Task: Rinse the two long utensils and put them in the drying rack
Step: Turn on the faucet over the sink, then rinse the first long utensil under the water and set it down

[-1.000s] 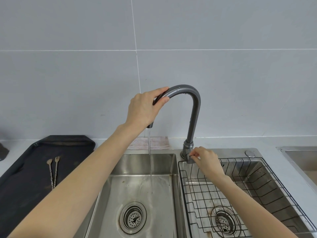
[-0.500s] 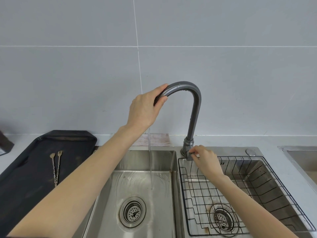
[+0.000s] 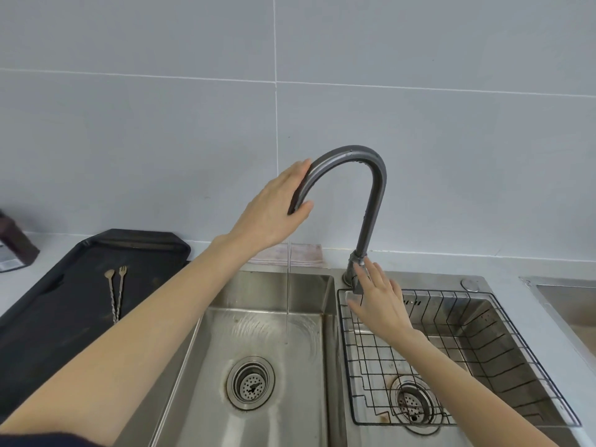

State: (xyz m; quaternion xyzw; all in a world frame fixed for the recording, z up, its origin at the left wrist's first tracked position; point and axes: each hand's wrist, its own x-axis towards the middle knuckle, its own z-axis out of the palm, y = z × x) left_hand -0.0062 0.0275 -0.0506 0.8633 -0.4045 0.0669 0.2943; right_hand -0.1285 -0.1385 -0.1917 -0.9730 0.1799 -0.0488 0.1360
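Two long twisted metal utensils, a spoon (image 3: 111,295) and a fork (image 3: 121,291), lie side by side on a black tray (image 3: 64,350) left of the sink. My left hand (image 3: 271,214) holds the curved faucet spout (image 3: 371,204) loosely, thumb under it and fingers stretched along it. A thin stream of water (image 3: 288,285) falls into the left basin (image 3: 225,317). My right hand (image 3: 380,304) is spread open, its fingertips by the faucet handle (image 3: 356,279). The wire drying rack (image 3: 516,343) sits in the right basin with nothing in it.
A folded cloth (image 3: 306,253) lies against the wall behind the left basin. A dark package (image 3: 13,240) stands at the far left on the counter. Another steel sink edge (image 3: 567,304) shows at the right.
My right hand has let go of the faucet handle and spread its fingers. My left hand's fingers have straightened along the spout. The water keeps running.
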